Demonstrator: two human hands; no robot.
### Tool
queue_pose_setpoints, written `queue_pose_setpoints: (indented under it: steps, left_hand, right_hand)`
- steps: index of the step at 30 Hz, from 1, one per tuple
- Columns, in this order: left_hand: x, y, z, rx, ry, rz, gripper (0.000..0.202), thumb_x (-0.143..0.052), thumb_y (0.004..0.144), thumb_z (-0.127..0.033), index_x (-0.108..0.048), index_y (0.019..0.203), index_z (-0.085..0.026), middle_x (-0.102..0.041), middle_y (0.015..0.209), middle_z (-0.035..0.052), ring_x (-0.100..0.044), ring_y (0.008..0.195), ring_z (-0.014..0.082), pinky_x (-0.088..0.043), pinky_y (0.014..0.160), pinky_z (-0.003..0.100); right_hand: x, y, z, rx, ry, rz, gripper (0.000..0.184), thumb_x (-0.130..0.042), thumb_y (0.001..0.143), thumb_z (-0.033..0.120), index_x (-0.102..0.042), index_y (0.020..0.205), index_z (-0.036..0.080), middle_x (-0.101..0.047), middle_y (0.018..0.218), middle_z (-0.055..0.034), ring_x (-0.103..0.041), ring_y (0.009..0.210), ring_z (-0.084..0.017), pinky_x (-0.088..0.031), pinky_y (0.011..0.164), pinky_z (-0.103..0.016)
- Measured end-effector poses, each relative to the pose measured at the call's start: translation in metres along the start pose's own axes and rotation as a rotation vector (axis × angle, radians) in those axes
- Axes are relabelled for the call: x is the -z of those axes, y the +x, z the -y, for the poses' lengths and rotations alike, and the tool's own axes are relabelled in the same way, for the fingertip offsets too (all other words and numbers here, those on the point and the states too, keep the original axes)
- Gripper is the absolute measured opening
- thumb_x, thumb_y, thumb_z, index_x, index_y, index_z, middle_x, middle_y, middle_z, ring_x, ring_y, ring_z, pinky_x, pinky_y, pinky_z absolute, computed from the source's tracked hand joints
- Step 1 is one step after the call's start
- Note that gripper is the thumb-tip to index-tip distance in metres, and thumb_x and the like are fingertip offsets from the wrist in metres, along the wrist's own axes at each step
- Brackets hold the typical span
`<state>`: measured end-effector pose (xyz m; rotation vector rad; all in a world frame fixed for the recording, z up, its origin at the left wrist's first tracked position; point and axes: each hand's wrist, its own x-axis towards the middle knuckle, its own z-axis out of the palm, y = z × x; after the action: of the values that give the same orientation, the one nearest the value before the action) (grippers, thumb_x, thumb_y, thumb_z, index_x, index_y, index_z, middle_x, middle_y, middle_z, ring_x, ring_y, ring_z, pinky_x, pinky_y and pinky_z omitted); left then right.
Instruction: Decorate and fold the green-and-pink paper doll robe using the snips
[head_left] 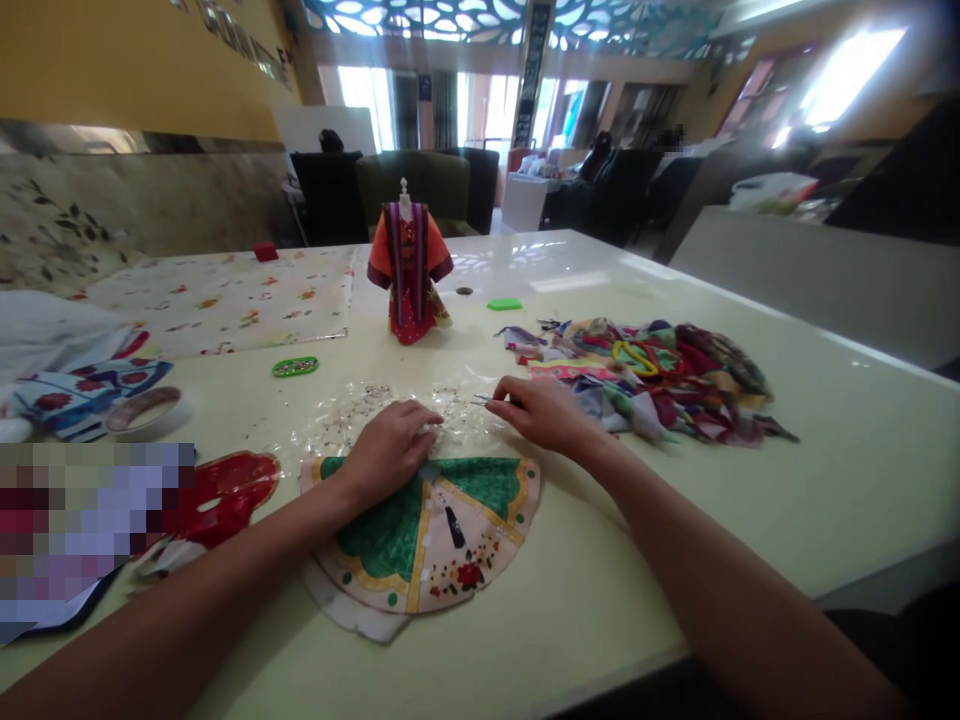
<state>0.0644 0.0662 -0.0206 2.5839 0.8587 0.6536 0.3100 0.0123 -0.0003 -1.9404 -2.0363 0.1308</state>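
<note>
**A fine pinch on one side, a loose curl on the other**

Here I am on the head view: my right hand point(536, 410) has thumb and fingers closed on a slim silvery tool point(481, 401), perhaps tweezers, its tip toward the left fingers. My left hand point(391, 448) lies palm down, fingers bent; whether they grip anything, I cannot tell. Around the left fingertips glints a crinkled clear plastic sheet point(324, 424), strewn with tiny specks point(369, 401). Nearer me, partly covered by the left hand and wrist, lies the green-and-cream half-round printed piece point(401, 545) with gold bands and red flowers, flat, a pale layer point(369, 622) showing below its near edge. I judge it light, flexible and easy to crease: steady it under the left palm, lift by the curved rim. The tool looks light, stiff and smooth, so I'd pinch behind the tip. The specks look slippery, easily scattered; one at a time.
</note>
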Motion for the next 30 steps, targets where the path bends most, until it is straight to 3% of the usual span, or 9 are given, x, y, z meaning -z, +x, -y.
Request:
queue_pose_setpoints:
  steps: [13, 23, 30]
  left_hand:
    - [-0.003, 0.003, 0.011, -0.058, -0.078, 0.035, 0.012, -0.055, 0.09, -0.02, -0.068, 0.091, -0.02, -0.065, 0.103, 0.0047, -0.059, 0.098, 0.0187, -0.048, 0.089, 0.036]
    - [-0.004, 0.003, 0.014, -0.052, -0.072, 0.019, 0.014, -0.056, 0.09, -0.019, -0.066, 0.099, -0.021, -0.066, 0.103, 0.0036, -0.06, 0.098, 0.0183, -0.049, 0.088, 0.036]
    - [-0.006, 0.002, 0.017, -0.092, -0.055, 0.008, 0.015, -0.056, 0.09, -0.018, -0.069, 0.095, -0.022, -0.066, 0.103, 0.0038, -0.06, 0.098, 0.0184, -0.049, 0.088, 0.036]
  right_hand:
    - [-0.005, -0.005, 0.023, 0.086, -0.083, 0.107, 0.027, -0.052, 0.09, 0.047, -0.064, 0.085, 0.023, -0.068, 0.076, -0.0017, -0.055, 0.069, -0.015, -0.024, 0.059, -0.026]
    - [-0.01, -0.006, 0.028, 0.092, -0.181, 0.116, 0.03, -0.05, 0.091, 0.049, -0.062, 0.082, 0.023, -0.067, 0.074, -0.0012, -0.052, 0.065, -0.014, -0.019, 0.056, -0.028]
    - [-0.012, -0.008, 0.037, 0.144, -0.226, 0.131, 0.031, -0.048, 0.091, 0.05, -0.06, 0.08, 0.023, -0.068, 0.075, -0.0009, -0.054, 0.064, -0.015, -0.016, 0.055, -0.029]
